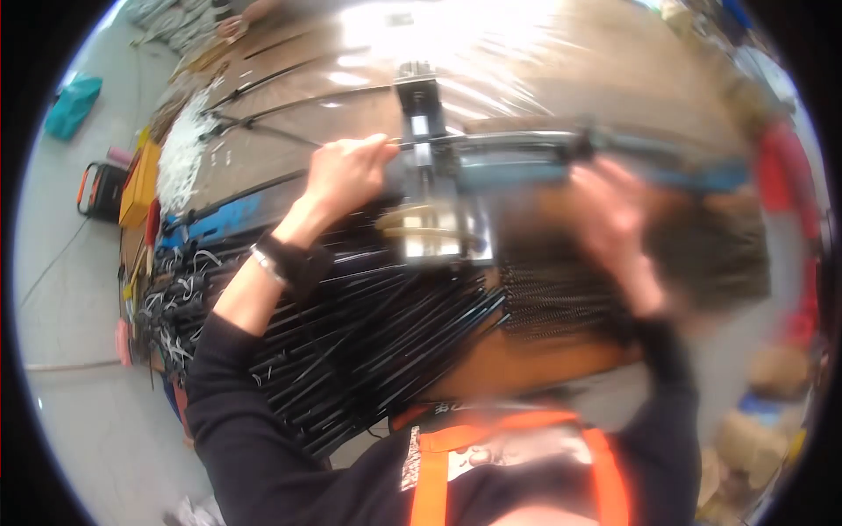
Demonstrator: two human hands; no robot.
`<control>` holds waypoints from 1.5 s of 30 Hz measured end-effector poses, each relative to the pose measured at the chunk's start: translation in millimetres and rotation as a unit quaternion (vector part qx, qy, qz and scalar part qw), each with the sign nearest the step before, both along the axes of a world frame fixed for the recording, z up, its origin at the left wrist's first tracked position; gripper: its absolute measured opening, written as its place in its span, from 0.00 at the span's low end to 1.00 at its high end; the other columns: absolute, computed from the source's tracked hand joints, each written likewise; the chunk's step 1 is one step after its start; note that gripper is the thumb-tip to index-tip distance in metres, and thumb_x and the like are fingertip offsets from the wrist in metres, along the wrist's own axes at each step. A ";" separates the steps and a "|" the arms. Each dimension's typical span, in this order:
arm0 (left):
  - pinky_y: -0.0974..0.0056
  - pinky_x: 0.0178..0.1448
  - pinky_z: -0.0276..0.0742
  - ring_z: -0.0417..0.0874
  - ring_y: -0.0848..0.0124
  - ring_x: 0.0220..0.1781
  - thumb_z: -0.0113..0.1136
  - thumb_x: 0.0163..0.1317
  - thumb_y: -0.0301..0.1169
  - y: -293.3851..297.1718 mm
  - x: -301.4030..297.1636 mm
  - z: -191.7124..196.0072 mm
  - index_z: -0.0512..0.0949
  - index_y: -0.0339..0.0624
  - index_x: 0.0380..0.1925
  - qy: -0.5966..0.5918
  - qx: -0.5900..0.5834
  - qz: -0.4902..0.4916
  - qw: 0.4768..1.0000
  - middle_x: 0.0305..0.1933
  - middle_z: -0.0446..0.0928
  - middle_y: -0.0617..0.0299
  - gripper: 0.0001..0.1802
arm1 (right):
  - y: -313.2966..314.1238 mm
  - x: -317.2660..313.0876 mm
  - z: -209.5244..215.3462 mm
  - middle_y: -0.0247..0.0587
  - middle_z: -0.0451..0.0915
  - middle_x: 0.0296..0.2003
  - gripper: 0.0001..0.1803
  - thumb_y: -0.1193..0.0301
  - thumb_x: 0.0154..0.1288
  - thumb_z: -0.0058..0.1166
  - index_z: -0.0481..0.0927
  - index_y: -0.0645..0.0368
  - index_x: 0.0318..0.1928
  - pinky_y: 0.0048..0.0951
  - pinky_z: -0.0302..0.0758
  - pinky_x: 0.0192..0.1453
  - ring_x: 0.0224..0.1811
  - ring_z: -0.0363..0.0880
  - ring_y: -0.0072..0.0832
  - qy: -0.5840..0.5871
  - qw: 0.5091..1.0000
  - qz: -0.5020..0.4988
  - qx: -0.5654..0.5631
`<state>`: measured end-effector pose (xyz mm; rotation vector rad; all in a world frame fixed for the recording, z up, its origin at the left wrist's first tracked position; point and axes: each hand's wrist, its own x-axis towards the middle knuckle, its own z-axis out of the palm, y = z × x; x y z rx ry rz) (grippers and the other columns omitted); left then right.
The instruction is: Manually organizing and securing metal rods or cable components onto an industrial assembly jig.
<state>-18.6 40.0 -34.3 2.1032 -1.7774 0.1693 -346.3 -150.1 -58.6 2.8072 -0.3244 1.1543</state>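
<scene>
My left hand (346, 175) is closed, its thumb and fingers pinched together just left of an upright black fixture (419, 101). What sits in that pinch is too small to make out. From the fixture a shiny thin rod (517, 138) runs rightward to a blurred dark piece (581, 145). Right beside that piece is my right hand (614, 210), smeared by motion, so its grip does not show. Below the fixture lies a pale plate with a yellowish curved strip (421, 222) across it.
Many long black rods (368, 351) lie piled at the near left, some with white cords. Dark coiled, spring-like lengths (561, 298) rest to their right. White bits (184, 167) are scattered at the far left, near a yellow box (140, 186). Clear film (526, 53) covers the table's far side.
</scene>
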 end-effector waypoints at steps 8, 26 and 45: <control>0.49 0.32 0.77 0.82 0.48 0.29 0.54 0.67 0.40 -3.0 -10.1 5.6 0.77 0.45 0.29 -0.018 0.000 0.033 0.999 0.24 0.79 0.49 0.13 | 24.0 8.1 -5.1 0.36 0.84 0.46 0.17 0.69 0.60 0.62 0.82 0.56 0.50 0.35 0.63 0.62 0.56 0.76 0.33 0.022 0.995 0.052 0.088; 0.54 0.31 0.75 0.82 0.58 0.28 0.57 0.64 0.34 -0.6 45.5 -11.0 0.75 0.48 0.28 -0.172 -0.138 -0.078 0.972 0.24 0.78 0.57 0.07 | 52.4 12.7 -20.8 0.42 0.78 0.30 0.15 0.68 0.56 0.67 0.79 0.60 0.42 0.34 0.76 0.40 0.33 0.78 0.38 0.109 0.953 0.146 0.240; 0.59 0.40 0.72 0.77 0.63 0.39 0.63 0.57 0.32 135.7 -165.0 -36.4 0.77 0.44 0.31 -0.029 0.119 0.142 0.982 0.33 0.73 0.61 0.06 | 76.5 34.1 7.3 0.48 0.81 0.30 0.06 0.71 0.64 0.58 0.83 0.62 0.36 0.34 0.75 0.39 0.33 0.81 0.42 0.239 0.886 0.188 0.351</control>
